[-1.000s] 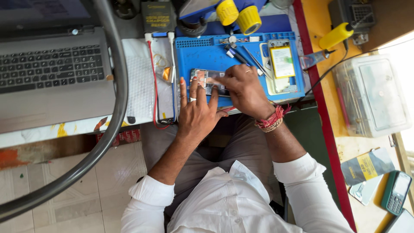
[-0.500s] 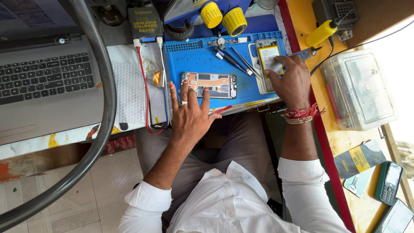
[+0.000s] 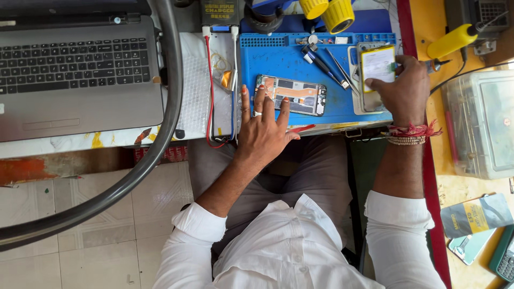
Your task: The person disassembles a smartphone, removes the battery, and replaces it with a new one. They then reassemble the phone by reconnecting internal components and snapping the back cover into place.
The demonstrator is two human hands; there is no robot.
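An opened phone [image 3: 300, 95] with its back off lies flat on a blue work mat [image 3: 267, 59], its circuit boards showing. My left hand [image 3: 262, 128] rests at the mat's front edge, fingers spread, with the fingertips pressing on the phone's left end. My right hand [image 3: 404, 91] is at the mat's right side and pinches a flat white battery with a yellow border [image 3: 377, 61], which lies over a pale tray. Dark-handled tweezers and small tools [image 3: 321, 59] lie between phone and battery.
A grey laptop [image 3: 75, 64] stands at left, with a black curved hoop [image 3: 160, 134] crossing in front. Red cable [image 3: 210, 80], yellow tape rolls [image 3: 329, 10], a yellow-handled tool [image 3: 455, 40] and a clear plastic box [image 3: 482, 123] surround the mat. Phones and a packet [image 3: 476, 214] lie at lower right.
My right hand left the opened phone, moved right and took hold of the battery. My left hand slid back, keeping only fingertips on the phone's left end.
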